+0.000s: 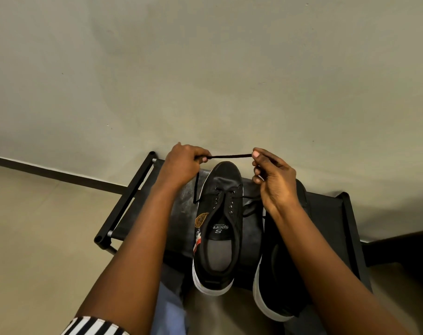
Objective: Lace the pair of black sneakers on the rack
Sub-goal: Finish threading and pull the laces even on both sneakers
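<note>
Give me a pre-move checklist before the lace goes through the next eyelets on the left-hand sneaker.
1. Lace held at both ends: ok; the left hand and right hand each pinch it, and the stretch between them is taut above the toe.
2. Lace already started: ok; it appears to pass through the front eyelets.
3. Next eyelets unobstructed: ok; the rows behind are visible.
4. Sneaker steady on the rack: ok; it sits upright, toe toward the wall.
5. Lace ends equal: cannot tell.
6. Second sneaker laced: cannot tell; the right arm covers it.
</note>
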